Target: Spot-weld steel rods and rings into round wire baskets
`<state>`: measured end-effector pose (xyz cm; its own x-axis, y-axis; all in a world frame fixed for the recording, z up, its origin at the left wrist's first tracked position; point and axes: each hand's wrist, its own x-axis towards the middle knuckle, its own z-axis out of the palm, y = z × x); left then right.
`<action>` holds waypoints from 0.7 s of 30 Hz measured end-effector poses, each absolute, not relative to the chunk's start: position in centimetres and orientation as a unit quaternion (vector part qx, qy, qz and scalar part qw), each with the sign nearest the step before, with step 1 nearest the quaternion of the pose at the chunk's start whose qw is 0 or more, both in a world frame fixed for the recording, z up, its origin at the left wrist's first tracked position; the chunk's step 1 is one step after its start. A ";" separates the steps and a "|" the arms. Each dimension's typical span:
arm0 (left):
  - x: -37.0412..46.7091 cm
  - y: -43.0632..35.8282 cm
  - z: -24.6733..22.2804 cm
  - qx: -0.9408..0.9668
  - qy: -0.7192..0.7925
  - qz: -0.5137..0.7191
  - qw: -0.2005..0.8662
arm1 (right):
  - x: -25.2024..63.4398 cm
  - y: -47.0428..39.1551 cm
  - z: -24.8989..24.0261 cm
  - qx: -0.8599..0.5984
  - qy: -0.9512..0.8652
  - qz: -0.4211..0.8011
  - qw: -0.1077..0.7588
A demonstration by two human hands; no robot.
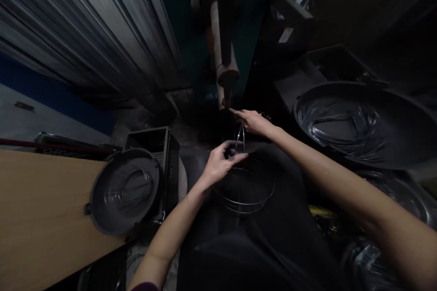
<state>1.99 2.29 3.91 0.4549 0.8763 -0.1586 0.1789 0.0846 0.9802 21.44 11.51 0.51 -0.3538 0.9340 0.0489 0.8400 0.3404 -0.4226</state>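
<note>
- far left, a ridged metal panel [85, 18], dull grey, with long parallel folds.
- left, a table [41, 218] of smooth tan wood.
- right, a dark oval basin [406, 122] with a coil of shiny thin wires [317, 134].
- far middle, a machine [225, 57] with pale cylindrical rods pointing near.
- at the table's right edge, a round dark basin [102, 182] holding bent wires [136, 182]; behind it, a dark crate [172, 168] with perforated walls.
- middle, a round wire frame [244, 213] of thin metal rings, over dark cloth.
- left hand [220, 161]: thumb and fingers around the frame's upright wire; whether clamped, cannot tell.
- right hand [251, 120]: at the wire's far end, beside the rod tip; grip partly hidden, cannot tell.
- far right, a white label [286, 35], unreadable.
- by the rods, pale characters [211, 96], too blurred.
</note>
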 end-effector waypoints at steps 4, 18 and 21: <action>2.3 2.9 4.5 0.692 0.448 0.281 0.492 | 20.9 10.7 1.3 -0.592 -0.782 0.153 0.122; 2.8 4.7 3.0 0.498 0.309 0.305 0.750 | 21.4 4.1 3.1 -0.638 -0.704 0.236 0.203; 3.1 5.4 2.8 0.500 0.297 0.306 0.754 | 20.0 -1.3 3.2 -0.567 -0.680 0.431 0.177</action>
